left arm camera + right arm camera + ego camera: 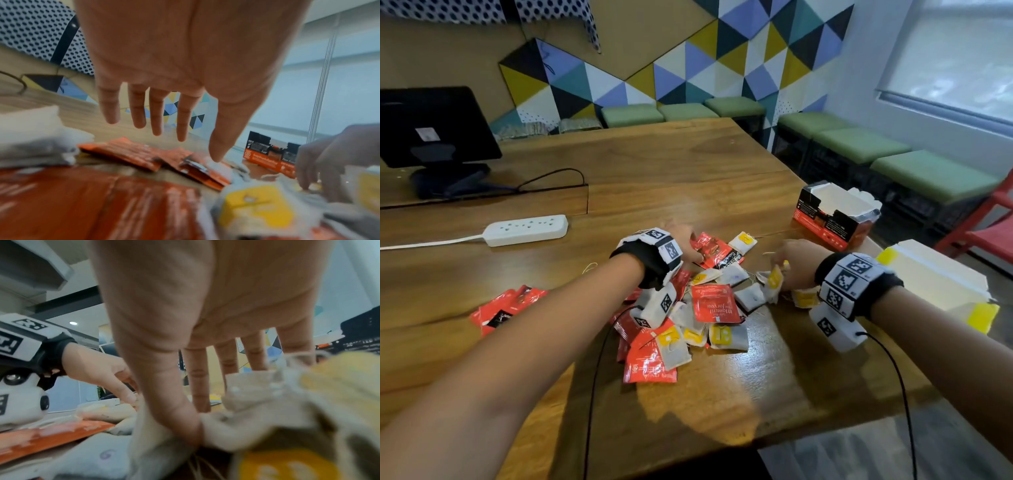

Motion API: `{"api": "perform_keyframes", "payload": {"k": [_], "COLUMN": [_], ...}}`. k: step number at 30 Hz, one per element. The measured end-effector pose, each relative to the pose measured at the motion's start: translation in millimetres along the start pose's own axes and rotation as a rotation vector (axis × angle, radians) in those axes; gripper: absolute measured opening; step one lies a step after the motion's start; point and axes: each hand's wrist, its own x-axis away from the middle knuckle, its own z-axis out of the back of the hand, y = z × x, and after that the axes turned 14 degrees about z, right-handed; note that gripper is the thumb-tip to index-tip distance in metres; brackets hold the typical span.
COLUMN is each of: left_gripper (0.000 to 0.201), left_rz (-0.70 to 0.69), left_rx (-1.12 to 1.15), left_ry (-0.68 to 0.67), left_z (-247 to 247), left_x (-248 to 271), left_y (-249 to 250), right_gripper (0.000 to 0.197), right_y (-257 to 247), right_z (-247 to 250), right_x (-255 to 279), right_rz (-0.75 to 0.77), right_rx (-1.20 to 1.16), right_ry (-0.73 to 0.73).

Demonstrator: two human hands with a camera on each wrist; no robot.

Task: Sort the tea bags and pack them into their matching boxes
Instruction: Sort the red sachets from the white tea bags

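Mixed heap of tea bags lies near the front edge of the table, red foil sachets and paper bags with yellow tags interleaved. A few red sachets lie apart toward the left edge. Red box stands open by the right edge; yellow-and-white box sits at the right front corner, partly overhanging.

Left hand hovers over the heap's far side, fingers straight and spread, holding nothing. Right hand is at the heap's right side, thumb and fingers pinching a paper tea bag.

Risks, judged: strings look tangled, so lifting one bag may drag neighbours off the near edge; the overhanging box could tip if nudged.

Unclear: both wrist views are blurred; the contents of either box are not visible; the right arm hides part of the yellow box.
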Motion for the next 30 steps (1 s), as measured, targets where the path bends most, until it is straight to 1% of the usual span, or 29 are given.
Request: {"api": "perform_keyframes", "payload": {"k": [2,4,5,8,11,14,15,18,19,21,25,27,28,30], "left_gripper": [0.03,0.046,0.048,0.051,0.038,0.049,0.054,0.075,0.082,0.089,0.091,0.092,0.091,0.083], "left_rz": [0.043,0.055,0.055,0.024,0.007,0.019,0.03,0.086,0.11,0.14,0.158,0.163,0.161,0.172], "left_rx": [-0.018,-0.025,-0.018,0.022,0.039,0.082,0.094,0.132,0.146,0.167,0.169,0.17,0.185,0.234], "left_ry": [-0.004,-0.005,-0.023,-0.064,-0.079,-0.058,-0.047,-0.048,-0.058,-0.067,-0.092,-0.096,-0.105,-0.124], "left_z": [-3,-6,-6,-5,-5,-5,-5,-3,-2,0,0,1,2,1], "left_x": [-3,-3,-3,-4,-7,-9,-10,-10,-10,-11,-14,-14,-13,-14], "left_y": [-7,-12,-14,-17,-19,-20,-20,-20,-20,-19,-21,-22,-22,-24], "right_gripper": [0.024,0.018,0.017,0.023,0.024,0.027,0.031,0.053,0.057,0.06,0.069,0.072,0.072,0.066], "right_y": [-2,-3,-6,-19,-32,-42,-44,-49,-49,-49,-49,-50,-50,-50], "right_z": [5,8,10,11,12,18,18,17,16,14,16,15,16,18], "right_x": [0,-4,-7,-22,-39,-58,-66,-81,-85,-88,-91,-90,-89,-86], "right_rz": [-0.012,0.016,0.034,0.06,0.09,0.081,0.068,0.005,-0.004,-0.001,0.043,0.056,0.061,0.062], "right_rx": [0.01,-0.018,-0.034,-0.087,-0.152,-0.158,-0.162,-0.18,-0.196,-0.225,-0.285,-0.338,-0.365,-0.436], "right_ry": [-0.024,0.045,0.095,0.195,0.246,0.198,0.181,0.102,0.092,0.099,0.137,0.19,0.23,0.311]}}
